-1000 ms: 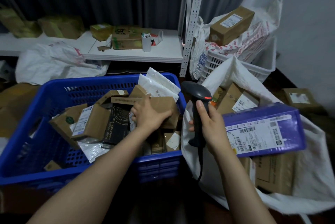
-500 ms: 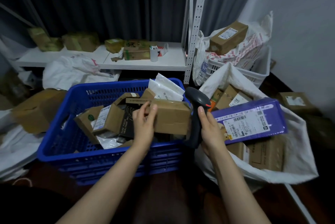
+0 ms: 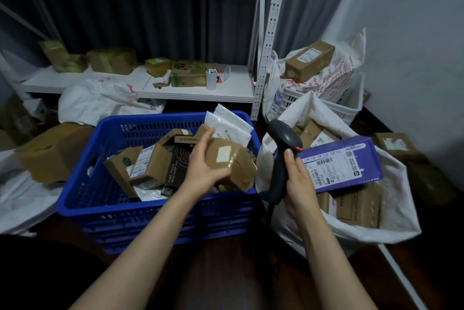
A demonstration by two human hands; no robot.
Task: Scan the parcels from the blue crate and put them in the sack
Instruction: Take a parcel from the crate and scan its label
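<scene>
My left hand (image 3: 203, 171) grips a brown taped parcel (image 3: 231, 161) by its near end, fingers curled under it and one finger stretched up along its edge. The parcel sits tilted just beyond my palm, with a pale blank label facing up, over the right end of the blue crate (image 3: 95, 184). Whether it still touches the boxes below, I cannot tell. Left of that hand, inside the crate, lie a black box (image 3: 178, 161) with white lettering and several small cardboard boxes leaning on one another. Just past my fingertips, white padded mailers (image 3: 231, 123) stand against the crate's far corner. My right hand (image 3: 298, 184) is wrapped round the handle of the dark scanner (image 3: 283, 138), thumb lying up the back of the grip. The scanner's head rises above my knuckles and leans towards the parcel, and its cable drops below my wrist. Just right of this hand, the white sack (image 3: 391, 224) stands open with a purple parcel (image 3: 351, 161) lying across the top, label up, touching the side of my hand or nearly so. Brown boxes lie under and behind it in the sack. Well beyond both hands, a white shelf (image 3: 200, 93) carries more boxes and a white cup (image 3: 211, 79), and a white crate (image 3: 351, 106) stands behind the sack.
</scene>
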